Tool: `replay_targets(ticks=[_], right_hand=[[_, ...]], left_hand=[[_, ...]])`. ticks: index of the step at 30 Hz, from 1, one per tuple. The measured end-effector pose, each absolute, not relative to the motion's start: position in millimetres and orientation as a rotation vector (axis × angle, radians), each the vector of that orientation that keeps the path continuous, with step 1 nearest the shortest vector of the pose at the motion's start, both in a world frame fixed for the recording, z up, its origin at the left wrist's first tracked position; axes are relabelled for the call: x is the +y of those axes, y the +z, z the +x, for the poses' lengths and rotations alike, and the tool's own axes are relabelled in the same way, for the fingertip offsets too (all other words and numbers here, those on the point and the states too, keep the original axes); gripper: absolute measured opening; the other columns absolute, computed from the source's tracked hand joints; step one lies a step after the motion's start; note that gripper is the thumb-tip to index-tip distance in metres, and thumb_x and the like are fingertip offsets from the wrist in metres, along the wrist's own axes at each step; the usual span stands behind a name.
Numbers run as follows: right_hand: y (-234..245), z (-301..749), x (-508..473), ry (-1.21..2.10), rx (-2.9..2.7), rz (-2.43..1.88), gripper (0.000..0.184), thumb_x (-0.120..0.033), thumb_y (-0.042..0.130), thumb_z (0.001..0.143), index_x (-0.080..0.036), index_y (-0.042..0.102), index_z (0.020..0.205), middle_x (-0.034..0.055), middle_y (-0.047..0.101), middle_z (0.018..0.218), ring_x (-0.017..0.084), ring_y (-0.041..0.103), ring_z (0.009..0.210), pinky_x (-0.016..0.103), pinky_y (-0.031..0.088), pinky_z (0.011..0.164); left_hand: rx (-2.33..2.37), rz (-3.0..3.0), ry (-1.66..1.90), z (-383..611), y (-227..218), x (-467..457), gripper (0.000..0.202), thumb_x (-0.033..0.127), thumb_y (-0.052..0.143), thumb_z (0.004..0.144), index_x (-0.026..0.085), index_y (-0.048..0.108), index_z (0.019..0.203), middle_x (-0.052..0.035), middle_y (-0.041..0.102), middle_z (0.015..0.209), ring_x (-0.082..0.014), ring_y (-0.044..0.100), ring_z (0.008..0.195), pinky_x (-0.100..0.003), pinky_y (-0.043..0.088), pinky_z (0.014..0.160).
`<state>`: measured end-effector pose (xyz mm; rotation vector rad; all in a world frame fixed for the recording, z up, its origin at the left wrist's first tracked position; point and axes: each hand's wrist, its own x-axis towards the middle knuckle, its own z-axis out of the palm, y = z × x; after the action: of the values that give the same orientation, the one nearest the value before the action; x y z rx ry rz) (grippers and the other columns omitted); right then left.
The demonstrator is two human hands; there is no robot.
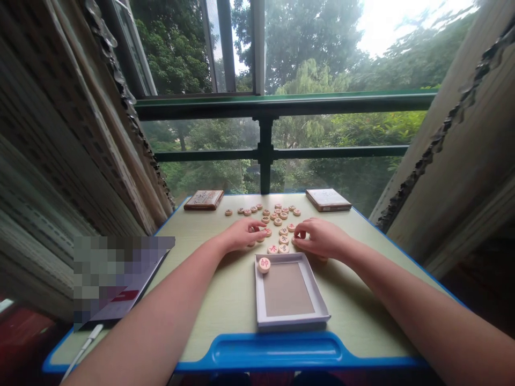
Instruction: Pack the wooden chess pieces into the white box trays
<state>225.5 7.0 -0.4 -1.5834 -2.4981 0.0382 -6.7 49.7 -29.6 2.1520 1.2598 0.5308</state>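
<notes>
Round wooden Chinese chess pieces with red or dark characters lie loosely scattered around both hands. My left hand (pixel 243 234) is curled over the left of the group, its fingertips around a red-marked chess piece (pixel 267 232). Other pieces are partly hidden beneath that hand. On the right, my right hand (pixel 316 235) has thumb and forefinger pinched on a chess piece (pixel 295 240), mostly covered by the fingers. Nearer me is a shallow white box tray (pixel 322 304), with one red-marked piece (pixel 264 265) in its far left corner.
A brown flat box (pixel 204 199) lies at the table's far left, a pale flat box (pixel 328 199) at its far right. A laptop (pixel 132 289), partly pixelated, and a white cable (pixel 86 343) are at the left edge. Curtains flank the window; a green railing (pixel 341 103) crosses it.
</notes>
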Motion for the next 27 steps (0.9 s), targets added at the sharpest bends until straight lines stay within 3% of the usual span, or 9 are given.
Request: replay_targets(ticks=[6,13,20,27], right_hand=[[-6.1,223.7,6.8,0.029,-2.482,-1.486,0.026,-0.026,0.051,0.077,-0.023,0.066,0.098,0.0060,0.065,0.097,0.021,0.057,0.092,0.028,0.044,0.075],[-9.2,231.2,16.2,-0.180,-2.317,-1.585,0.034,-0.013,0.048,0.075,-0.018,0.065,0.104,0.0067,0.063,0.109,0.024,0.051,0.098,0.034,0.043,0.083],[-18.2,235.7,23.0,-0.073,-2.452,-1.443,0.029,-0.018,0.045,0.081,-0.020,0.069,0.098,0.0045,0.067,0.103,0.023,0.051,0.094,0.035,0.041,0.085],[-24.2,234.3,28.5,-0.059,-2.407,-1.450,0.032,-0.019,0.044,0.081,-0.019,0.066,0.104,0.0041,0.065,0.109,0.023,0.051,0.098,0.035,0.040,0.089]], left_hand=[[1.300,2.321,0.622,-2.9,-36.1,56.9,0.039,0.039,0.037,0.086,0.017,0.065,0.102,-0.0080,0.063,0.101,-0.0199,0.055,0.095,-0.031,0.041,0.088],[1.334,2.337,0.663,-3.0,-40.6,59.3,0.039,0.037,0.038,0.086,0.017,0.064,0.108,-0.0092,0.062,0.104,-0.0207,0.056,0.097,-0.033,0.042,0.090],[1.313,2.323,0.716,-2.2,-41.6,56.7,0.035,0.034,0.041,0.085,0.020,0.064,0.108,-0.0088,0.061,0.106,-0.0212,0.057,0.096,-0.035,0.043,0.090],[1.240,2.533,0.829,0.4,-45.0,59.0,0.036,0.029,0.037,0.088,0.017,0.062,0.111,-0.0091,0.058,0.115,-0.0223,0.050,0.109,-0.038,0.037,0.099]])
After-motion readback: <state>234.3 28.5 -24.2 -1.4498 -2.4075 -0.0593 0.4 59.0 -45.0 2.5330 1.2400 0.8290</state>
